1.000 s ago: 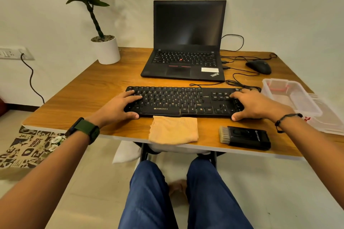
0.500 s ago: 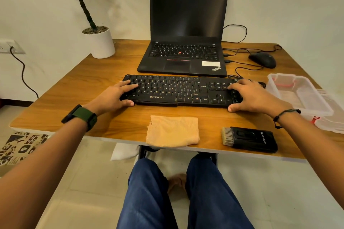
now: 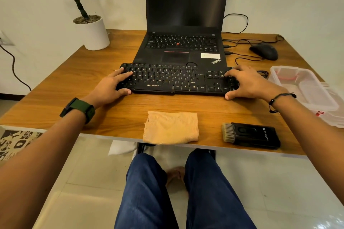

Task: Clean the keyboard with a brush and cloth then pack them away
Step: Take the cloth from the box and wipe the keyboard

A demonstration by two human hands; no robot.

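Desk [image 3: 55,87]: one keyboard [image 3: 171,80], two hands [image 3: 249,83].

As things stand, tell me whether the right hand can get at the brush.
Probably yes. The right hand grips the keyboard's right end, and the brush lies just nearer the table's front edge with only bare wood between. It must let go first.

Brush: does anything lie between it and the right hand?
Nothing visible does. The brush lies alone near the table's front edge, with bare wood between it and the right hand, which grips the keyboard end.
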